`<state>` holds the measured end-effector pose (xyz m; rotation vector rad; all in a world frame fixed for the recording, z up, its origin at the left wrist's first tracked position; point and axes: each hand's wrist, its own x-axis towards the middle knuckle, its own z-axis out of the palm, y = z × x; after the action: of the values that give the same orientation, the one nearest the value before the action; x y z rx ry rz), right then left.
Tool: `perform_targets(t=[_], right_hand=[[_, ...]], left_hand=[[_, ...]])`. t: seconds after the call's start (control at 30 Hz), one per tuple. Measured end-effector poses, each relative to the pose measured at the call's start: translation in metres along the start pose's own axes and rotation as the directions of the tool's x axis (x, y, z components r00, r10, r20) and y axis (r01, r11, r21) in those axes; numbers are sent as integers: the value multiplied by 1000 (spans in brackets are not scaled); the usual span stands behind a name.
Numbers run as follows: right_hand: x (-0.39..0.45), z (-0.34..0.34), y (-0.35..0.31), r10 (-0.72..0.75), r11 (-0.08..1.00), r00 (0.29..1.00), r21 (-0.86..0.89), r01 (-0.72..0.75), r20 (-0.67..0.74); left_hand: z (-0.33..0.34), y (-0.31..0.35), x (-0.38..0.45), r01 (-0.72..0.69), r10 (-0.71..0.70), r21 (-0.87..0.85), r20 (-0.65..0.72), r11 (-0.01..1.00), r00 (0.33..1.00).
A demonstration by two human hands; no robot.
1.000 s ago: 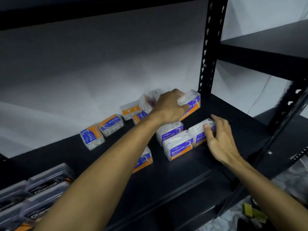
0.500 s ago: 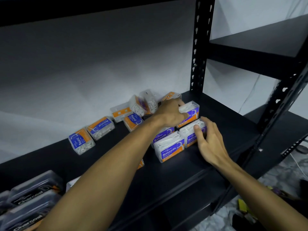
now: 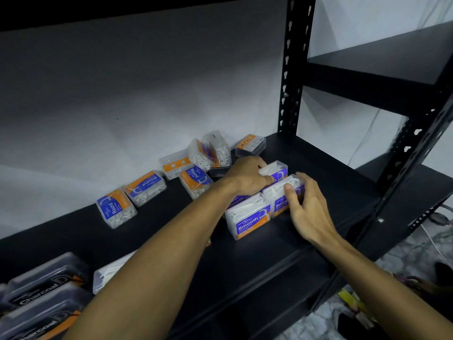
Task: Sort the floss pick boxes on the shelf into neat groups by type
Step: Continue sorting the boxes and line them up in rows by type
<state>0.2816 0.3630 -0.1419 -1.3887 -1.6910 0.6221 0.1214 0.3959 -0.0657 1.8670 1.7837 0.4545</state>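
Observation:
Several clear "Smooth" floss pick boxes stand packed together at the middle right of the black shelf point(image 3: 257, 263). My left hand point(image 3: 247, 176) grips the rear Smooth box point(image 3: 278, 169) from above. My right hand point(image 3: 306, 207) presses against the front right Smooth box point(image 3: 282, 192), fingers over its top. Beside it stands another Smooth box point(image 3: 247, 218). "Round" boxes lie scattered further left: one point(image 3: 115, 209), a second point(image 3: 145, 186), a third point(image 3: 195, 180). More boxes are tipped in a heap point(image 3: 209, 152) by the back wall.
Dark "Charcoal" boxes point(image 3: 41, 298) are stacked at the lower left. A clear box point(image 3: 107, 273) lies partly under my left forearm. A black perforated upright post point(image 3: 291, 69) stands behind the group. Another shelf unit point(image 3: 392, 57) is to the right. Clutter covers the floor below.
My left hand brought the box it holds down from the back and set it behind the Smooth group. My right hand moved in closer over the front right box.

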Motion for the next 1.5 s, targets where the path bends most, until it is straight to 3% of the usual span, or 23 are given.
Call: perform_targets(t=[0.43, 1.2, 1.33, 1.5], right_hand=[[-1, -1, 1, -7, 1000, 1000, 21, 7, -7], [1, -3, 1, 23, 999, 999, 42, -24, 26], [2, -8, -2, 35, 997, 998, 72, -38, 44], [23, -23, -16, -13, 997, 1000, 71, 14, -18]], left_hand=[[-6, 5, -2, 21, -22, 9, 54, 1000, 998], [-4, 5, -5, 24, -25, 55, 11, 998, 1000], [-11, 1, -14, 3, 6, 99, -83, 995, 997], [-39, -20, -27, 21, 31, 156, -325, 988, 945]])
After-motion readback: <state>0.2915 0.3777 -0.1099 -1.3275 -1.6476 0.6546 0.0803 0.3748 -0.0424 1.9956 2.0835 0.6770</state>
